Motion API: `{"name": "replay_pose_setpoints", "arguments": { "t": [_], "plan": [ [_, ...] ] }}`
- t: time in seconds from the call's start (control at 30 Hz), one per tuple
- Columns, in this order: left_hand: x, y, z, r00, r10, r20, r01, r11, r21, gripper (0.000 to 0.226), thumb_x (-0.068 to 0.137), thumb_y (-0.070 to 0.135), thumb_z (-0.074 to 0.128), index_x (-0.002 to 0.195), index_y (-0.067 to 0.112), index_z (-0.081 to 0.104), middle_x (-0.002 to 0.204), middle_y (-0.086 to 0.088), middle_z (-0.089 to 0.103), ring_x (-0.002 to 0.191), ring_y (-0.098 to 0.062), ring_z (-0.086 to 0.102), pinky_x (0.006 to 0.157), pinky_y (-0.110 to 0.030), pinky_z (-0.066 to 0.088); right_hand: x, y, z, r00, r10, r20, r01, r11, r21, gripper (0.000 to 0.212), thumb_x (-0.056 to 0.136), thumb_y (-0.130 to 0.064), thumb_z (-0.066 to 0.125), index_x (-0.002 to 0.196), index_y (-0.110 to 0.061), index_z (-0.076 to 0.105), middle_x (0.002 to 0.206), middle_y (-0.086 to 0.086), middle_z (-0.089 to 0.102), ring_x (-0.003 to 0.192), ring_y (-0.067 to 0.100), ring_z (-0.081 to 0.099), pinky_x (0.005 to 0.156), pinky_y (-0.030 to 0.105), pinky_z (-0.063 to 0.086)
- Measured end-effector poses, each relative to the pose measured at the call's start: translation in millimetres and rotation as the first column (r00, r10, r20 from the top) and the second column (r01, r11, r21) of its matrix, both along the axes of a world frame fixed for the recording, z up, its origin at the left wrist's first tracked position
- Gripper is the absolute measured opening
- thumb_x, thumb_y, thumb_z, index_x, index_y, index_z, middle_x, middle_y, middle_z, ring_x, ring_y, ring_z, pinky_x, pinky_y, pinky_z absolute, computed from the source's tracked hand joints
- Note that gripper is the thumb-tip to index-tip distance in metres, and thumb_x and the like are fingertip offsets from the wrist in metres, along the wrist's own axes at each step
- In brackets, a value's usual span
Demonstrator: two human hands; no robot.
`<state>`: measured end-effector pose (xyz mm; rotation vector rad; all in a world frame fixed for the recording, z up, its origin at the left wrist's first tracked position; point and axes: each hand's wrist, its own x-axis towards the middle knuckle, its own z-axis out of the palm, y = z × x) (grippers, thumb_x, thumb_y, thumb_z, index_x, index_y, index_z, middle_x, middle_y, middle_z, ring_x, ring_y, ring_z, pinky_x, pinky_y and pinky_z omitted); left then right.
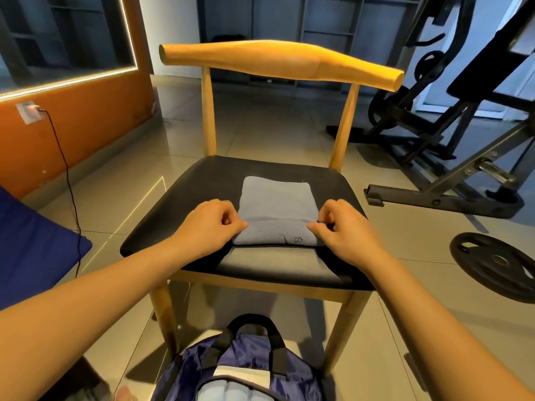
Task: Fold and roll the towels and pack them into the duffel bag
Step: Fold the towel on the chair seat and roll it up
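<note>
While my curled fingers (238, 224) pinch its rolled near edge, left hand (207, 225) and right hand (346, 230) hold the blue-grey towel (276, 204), frame centre, on the black chair seat (208, 180); the open duffel bag (189, 369) sits bottom centre.

Both my forearms reach forward, bare. My left hand (208, 224) and right hand (346, 231) sit level, knuckles up, fingers curled, pinching the towel (275, 198) ends.
</note>
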<state>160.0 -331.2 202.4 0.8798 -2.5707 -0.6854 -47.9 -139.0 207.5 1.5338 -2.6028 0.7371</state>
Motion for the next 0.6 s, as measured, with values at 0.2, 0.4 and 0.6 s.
{"name": "replay_pose_setpoints", "arguments": {
  "t": [0.2,0.4,0.6],
  "plan": [
    [10.9,-2.7,-12.0,0.956,-0.282,-0.086,0.230,0.895,-0.382,0.026,0.097,0.046,0.059,0.108,0.030,0.076,0.099,0.016,0.062,0.092,-0.007,0.053,0.081,-0.032,0.049,-5.5,10.8,-6.7,0.969,0.186,-0.162,-0.194,0.980,-0.035,0.022,0.095,-0.046,0.062,0.104,-0.029,0.072,0.099,-0.016,0.057,0.092,0.006,0.051,0.085,0.031,0.048],
    [12.4,-13.4,-13.6,0.955,-0.297,0.009,0.279,0.885,-0.374,0.040,0.095,0.061,0.052,0.118,0.033,0.070,0.110,0.017,0.057,0.101,-0.006,0.046,0.087,-0.031,0.041,-9.5,13.4,-2.9,0.969,0.229,-0.094,-0.226,0.973,0.039,0.025,0.094,-0.044,0.065,0.115,-0.029,0.066,0.100,-0.020,0.053,0.094,0.005,0.047,0.084,0.025,0.041],
    [1.4,-14.6,-8.0,0.983,-0.177,0.055,0.183,0.975,-0.125,0.029,0.105,0.042,0.044,0.086,0.025,0.059,0.098,0.011,0.052,0.095,-0.010,0.047,0.087,-0.031,0.039,-8.2,6.2,9.6,0.949,0.166,0.268,-0.197,0.976,0.091,0.023,0.104,-0.035,0.053,0.095,-0.017,0.067,0.090,0.004,0.065,0.086,0.021,0.060,0.080,0.040,0.051]
  ]
}}
